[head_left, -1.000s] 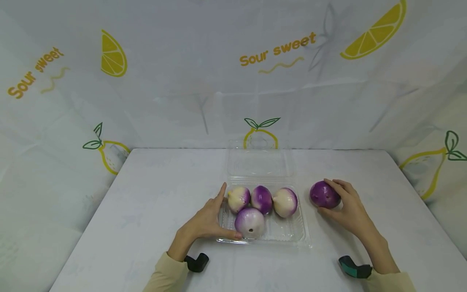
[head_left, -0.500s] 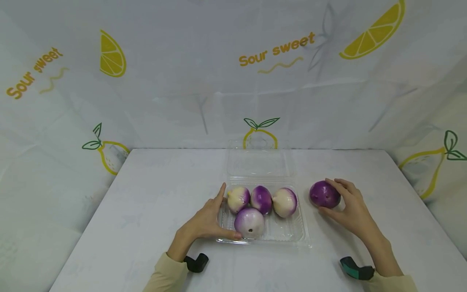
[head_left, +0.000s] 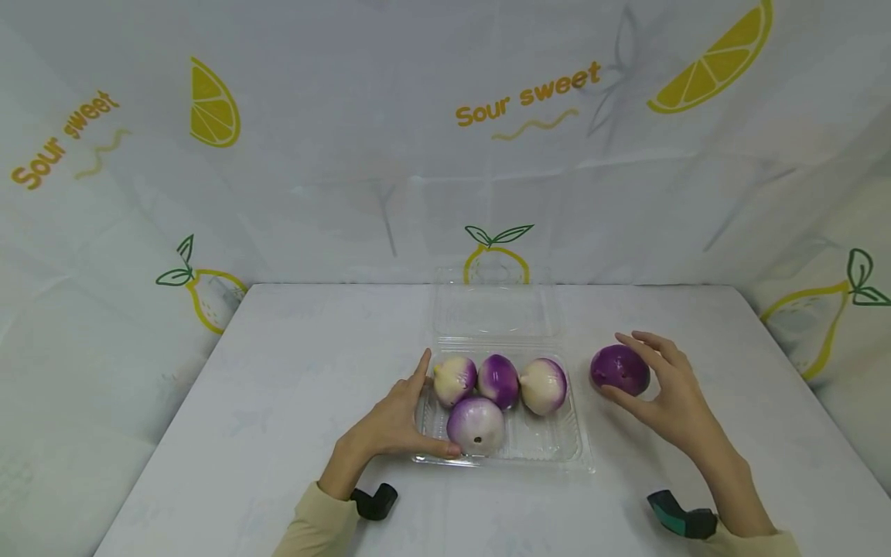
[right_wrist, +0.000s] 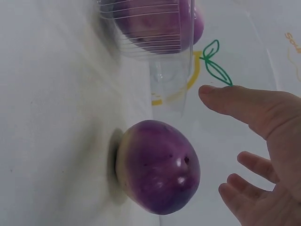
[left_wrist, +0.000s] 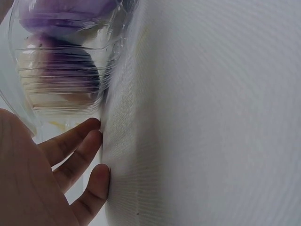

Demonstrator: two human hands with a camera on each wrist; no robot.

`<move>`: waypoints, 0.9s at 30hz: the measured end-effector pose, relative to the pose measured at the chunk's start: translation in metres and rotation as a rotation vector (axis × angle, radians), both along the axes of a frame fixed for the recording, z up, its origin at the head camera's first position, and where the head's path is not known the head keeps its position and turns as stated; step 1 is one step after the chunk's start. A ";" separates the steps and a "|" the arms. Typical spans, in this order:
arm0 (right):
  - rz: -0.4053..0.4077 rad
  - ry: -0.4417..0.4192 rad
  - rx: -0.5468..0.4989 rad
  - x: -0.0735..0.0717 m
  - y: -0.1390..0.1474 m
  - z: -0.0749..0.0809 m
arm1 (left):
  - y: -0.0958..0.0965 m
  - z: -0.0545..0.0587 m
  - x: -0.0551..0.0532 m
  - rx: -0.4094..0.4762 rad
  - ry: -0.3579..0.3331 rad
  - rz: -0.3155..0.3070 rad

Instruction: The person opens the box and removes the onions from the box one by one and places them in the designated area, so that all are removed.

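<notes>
A clear plastic clamshell box (head_left: 550, 442) sits mid-table with several purple-and-white turnips in it, one of them the pale turnip (head_left: 476, 426) at the front. My left hand (head_left: 390, 422) spans the box's front left corner, thumb along the front rim and index finger at the left side. In the left wrist view its other fingers (left_wrist: 77, 153) rest straight on the table beside the box wall. To the right of the box lies a darker purple turnip (head_left: 619, 370) on the table. Over it my right hand (head_left: 664, 394) is spread; the right wrist view shows a gap between the fingers and the turnip (right_wrist: 157, 167).
The box's clear lid (head_left: 496, 309) is folded back toward the rear of the white table (head_left: 278, 402). A white cloth with lemon prints (head_left: 348, 155) hangs behind. Dark camera mounts (head_left: 376, 501) sit at both wrists.
My right hand's fingers have lifted and spread wider around the purple turnip, which stays where it was. The left hand and the box have not moved.
</notes>
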State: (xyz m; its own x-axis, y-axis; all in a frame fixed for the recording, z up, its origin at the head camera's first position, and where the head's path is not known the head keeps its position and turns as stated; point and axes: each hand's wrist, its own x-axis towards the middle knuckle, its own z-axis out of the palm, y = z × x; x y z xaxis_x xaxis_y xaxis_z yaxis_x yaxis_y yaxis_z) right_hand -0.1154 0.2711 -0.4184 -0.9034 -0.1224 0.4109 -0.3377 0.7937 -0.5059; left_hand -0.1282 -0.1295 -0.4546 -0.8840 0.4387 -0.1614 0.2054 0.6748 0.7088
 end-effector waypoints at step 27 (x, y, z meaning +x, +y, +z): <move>0.393 0.120 -0.005 0.012 -0.059 0.024 | 0.000 0.002 0.001 0.015 -0.006 0.000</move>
State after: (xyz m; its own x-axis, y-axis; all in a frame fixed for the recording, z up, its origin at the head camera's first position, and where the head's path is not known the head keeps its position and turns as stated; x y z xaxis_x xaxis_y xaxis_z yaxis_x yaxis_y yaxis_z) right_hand -0.1029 0.2123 -0.3946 -0.7341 -0.4461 0.5120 -0.6713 0.5901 -0.4484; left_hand -0.1269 -0.1298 -0.4523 -0.8832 0.4408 -0.1602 0.2007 0.6639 0.7204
